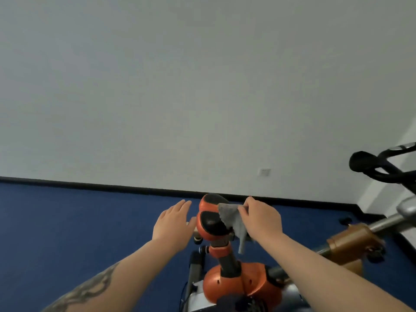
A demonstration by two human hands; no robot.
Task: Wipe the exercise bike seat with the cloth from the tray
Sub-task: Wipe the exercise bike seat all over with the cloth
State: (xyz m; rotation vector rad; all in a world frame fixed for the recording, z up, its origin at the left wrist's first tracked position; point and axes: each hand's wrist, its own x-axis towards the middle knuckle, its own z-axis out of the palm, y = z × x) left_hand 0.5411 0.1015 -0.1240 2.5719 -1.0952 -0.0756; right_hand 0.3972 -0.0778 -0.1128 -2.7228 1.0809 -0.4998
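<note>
The exercise bike seat [208, 219] is orange with black pads and stands on a black and orange post low in the middle of the view. My right hand [262, 218] pinches a grey cloth [234, 219] at its top edge. The cloth drapes over the seat's right side and hangs down past it. My left hand [172, 219] hovers flat with fingers spread just left of the seat, its fingertips close to the seat's edge, holding nothing. No tray is in view.
The bike's orange body [238, 282] sits below the seat. Black handlebars [378, 167] and a brown and silver frame part [353, 242] stand at the right. Blue carpet [78, 221] covers the floor up to a white wall [202, 86] with a black skirting.
</note>
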